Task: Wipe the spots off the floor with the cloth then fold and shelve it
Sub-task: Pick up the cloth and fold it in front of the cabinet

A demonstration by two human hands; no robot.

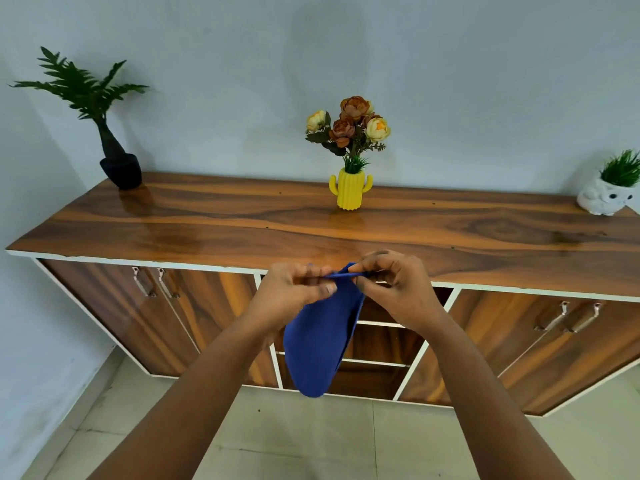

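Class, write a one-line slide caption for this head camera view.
Both hands, left and right, hold a blue cloth hanging before a wooden sideboard.

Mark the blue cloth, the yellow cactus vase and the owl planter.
blue cloth (320, 344): head view, middle of hanging panel.
yellow cactus vase (350, 190): head view, ribbed body.
owl planter (601, 199): head view, white face.

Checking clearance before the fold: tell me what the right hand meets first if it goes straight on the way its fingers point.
The right hand points leftward; it would likely meet the left hand first, both pinching the blue cloth. Depth is uncertain.
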